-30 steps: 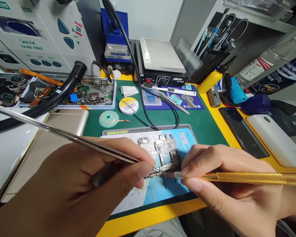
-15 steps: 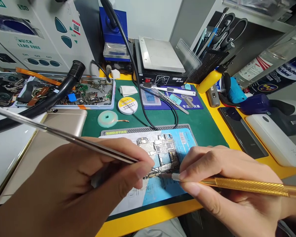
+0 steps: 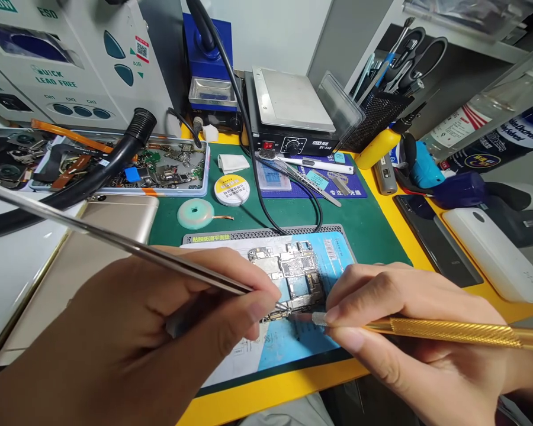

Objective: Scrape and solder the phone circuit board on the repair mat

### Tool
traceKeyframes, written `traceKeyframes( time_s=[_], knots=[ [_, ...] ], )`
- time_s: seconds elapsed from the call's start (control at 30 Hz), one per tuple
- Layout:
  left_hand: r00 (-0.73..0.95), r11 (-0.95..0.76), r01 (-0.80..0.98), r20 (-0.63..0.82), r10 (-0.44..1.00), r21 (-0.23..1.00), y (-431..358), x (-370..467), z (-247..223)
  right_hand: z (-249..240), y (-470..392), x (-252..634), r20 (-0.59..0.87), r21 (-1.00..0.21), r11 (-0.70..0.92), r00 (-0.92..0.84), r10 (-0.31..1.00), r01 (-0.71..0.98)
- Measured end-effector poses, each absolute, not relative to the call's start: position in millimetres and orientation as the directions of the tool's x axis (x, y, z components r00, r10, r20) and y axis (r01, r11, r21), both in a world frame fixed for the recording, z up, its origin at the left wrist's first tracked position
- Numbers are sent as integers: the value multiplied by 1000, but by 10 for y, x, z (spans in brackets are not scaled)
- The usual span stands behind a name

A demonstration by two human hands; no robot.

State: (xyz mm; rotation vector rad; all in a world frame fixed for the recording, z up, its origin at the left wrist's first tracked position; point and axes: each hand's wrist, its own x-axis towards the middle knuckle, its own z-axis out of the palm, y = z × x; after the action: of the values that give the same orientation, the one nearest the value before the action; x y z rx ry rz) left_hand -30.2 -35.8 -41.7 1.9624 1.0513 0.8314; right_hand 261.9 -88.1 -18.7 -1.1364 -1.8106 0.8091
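Metal tweezers (image 3: pixel 160 255) are pinched between the thumb and forefinger of my left hand (image 3: pixel 195 313), their tips at the lower edge of a phone circuit board (image 3: pixel 297 266). From the right, my right hand (image 3: pixel 395 319) grips a gold knurled craft knife (image 3: pixel 453 332) like a pen, its thin blade beside the tweezer tips. The board lies on a blue and white mat (image 3: pixel 275 349). Both tool tips are close together, and whether they touch the board is too small to tell.
A tray of loose parts (image 3: pixel 190 190) and a black hose (image 3: pixel 115 154) lie at left. Behind the mat are a round white tin (image 3: pixel 231 190), a teal wire coil (image 3: pixel 195 213), a cable and a heating plate (image 3: pixel 293 100). Phones (image 3: pixel 435 239) and bottles stand right.
The view has shifted very slightly. Both hands keep their grips, and the tool tips remain together at the board's lower edge.
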Motion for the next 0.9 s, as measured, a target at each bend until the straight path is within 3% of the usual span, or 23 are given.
traceKeyframes(
  time_s=[0.33,0.6,0.9],
  knots=[
    [476,-420,379,215,853,824,-334,-284,-398,-119,-791,2555,320,-801,388,-220,921,456],
    [391,-264,506,54,919,821,-445,-244,-457,-90,-621,2361,324,-789,387,-211,922,477],
    [392,-265,509,53,918,819,-407,-130,-488,-246,-964,2628,334,-816,379,-179,925,436]
  ],
)
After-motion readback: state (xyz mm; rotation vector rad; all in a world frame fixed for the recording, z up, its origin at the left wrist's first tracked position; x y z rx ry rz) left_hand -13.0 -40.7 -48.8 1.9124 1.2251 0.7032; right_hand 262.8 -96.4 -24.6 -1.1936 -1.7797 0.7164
